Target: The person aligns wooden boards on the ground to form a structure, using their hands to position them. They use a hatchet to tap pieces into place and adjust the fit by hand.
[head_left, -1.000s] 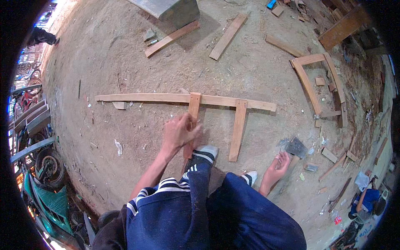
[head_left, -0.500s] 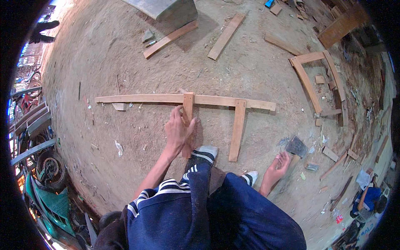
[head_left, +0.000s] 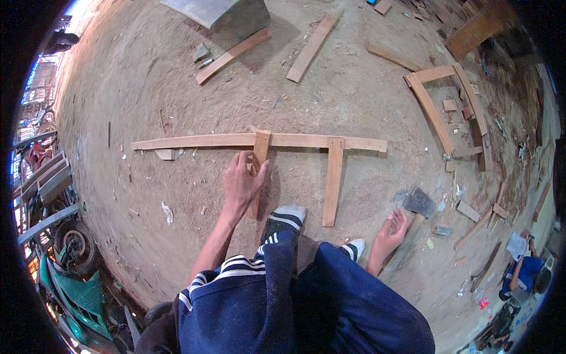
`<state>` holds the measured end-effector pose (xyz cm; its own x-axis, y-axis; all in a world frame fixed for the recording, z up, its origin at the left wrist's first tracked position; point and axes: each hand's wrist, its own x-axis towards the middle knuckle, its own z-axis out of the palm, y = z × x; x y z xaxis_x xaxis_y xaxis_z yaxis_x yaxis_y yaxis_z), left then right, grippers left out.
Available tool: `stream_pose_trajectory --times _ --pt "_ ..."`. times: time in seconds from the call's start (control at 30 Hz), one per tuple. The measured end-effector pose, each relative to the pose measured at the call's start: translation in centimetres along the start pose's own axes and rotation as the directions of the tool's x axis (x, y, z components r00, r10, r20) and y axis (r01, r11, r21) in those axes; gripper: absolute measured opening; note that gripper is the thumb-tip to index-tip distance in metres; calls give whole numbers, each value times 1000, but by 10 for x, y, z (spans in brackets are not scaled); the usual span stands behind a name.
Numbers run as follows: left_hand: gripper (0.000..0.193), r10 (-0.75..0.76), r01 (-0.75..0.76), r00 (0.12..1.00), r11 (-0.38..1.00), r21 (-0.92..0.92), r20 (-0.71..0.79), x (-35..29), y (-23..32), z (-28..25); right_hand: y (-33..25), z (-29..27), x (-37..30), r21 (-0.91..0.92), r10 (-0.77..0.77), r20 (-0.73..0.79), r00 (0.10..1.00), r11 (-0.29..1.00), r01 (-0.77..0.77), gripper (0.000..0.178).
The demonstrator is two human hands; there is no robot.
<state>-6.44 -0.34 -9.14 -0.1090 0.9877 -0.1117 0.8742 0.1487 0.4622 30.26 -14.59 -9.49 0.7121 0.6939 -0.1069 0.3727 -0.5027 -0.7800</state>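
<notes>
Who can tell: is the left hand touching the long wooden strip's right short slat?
Apart: the head view shows ground between the left hand and the right short slat.

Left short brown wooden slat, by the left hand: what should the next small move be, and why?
Perhaps the left hand should draw the left short brown wooden slat slightly nearer: its far end seems to poke past the long pale wooden strip, whereas the right short brown wooden slat looks about level with the strip's far edge.
</notes>
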Motion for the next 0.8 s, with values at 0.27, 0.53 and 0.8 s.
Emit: stream_pose_trajectory --times 0.27,0.53,0.8 --pt "37 104 -104 991 995 5 -86 -3 -5 0 -6 2 -3 -32 -8 14 1000 999 8 32" --pt "34 -6 5 1000 993 119 8 -4 7 -4 -6 2 0 -34 4 9 1000 999 -3 30" --pt "40 -27 25 998 999 23 51 -3 -3 5 -6 0 1 -50 -17 -2 1000 999 17 31"
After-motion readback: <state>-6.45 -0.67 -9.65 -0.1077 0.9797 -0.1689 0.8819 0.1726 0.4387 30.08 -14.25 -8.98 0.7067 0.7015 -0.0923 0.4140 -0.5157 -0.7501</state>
